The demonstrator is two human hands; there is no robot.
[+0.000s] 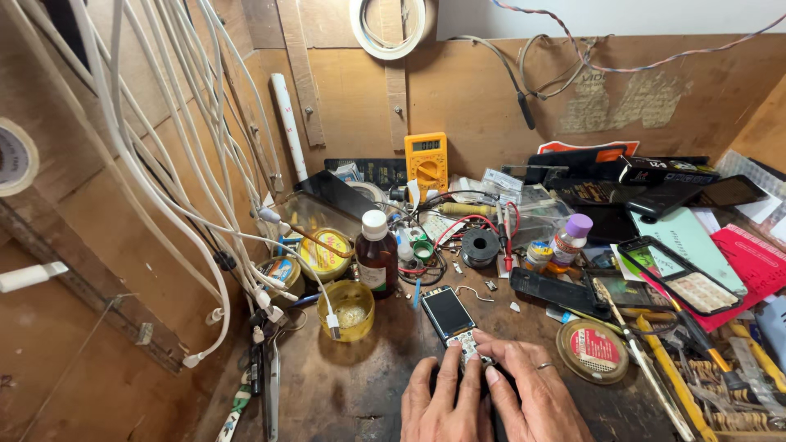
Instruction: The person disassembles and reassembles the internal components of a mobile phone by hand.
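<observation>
A small keypad phone [453,317] with a dark screen lies on the worn wooden bench near the front edge. My left hand [436,403] and my right hand [530,393] both rest on its lower end, fingers pressed over the keypad. The right hand wears a ring. The screen end of the phone sticks out beyond my fingertips toward the back.
A brown bottle [377,254], yellow tins [345,310] and hanging white cables [205,205] are at left. A yellow multimeter [426,160] leans on the back wall. A solder spool [480,245], other phones [679,274], a round tin [591,349] and screwdrivers [696,352] crowd the right.
</observation>
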